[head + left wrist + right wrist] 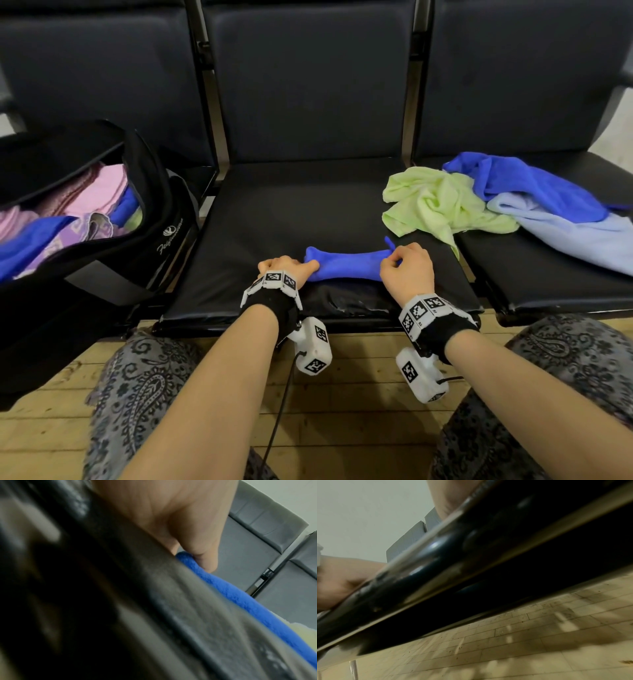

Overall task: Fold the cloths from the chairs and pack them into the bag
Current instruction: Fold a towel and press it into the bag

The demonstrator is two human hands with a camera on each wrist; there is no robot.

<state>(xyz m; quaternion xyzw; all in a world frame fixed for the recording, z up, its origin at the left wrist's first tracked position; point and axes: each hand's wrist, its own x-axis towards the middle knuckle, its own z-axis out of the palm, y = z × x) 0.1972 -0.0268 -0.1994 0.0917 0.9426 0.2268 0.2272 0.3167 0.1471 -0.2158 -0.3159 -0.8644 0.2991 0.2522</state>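
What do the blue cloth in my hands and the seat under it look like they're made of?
Blue cloth: likely microfibre or fleece, matte; the left wrist view shows a fuzzy nap. Seat: probably faux leather or vinyl, smooth with a slight sheen, and cracked at its front edge.

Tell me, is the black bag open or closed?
Open. The black bag has its flap lifted, and pink and blue cloths show inside it.
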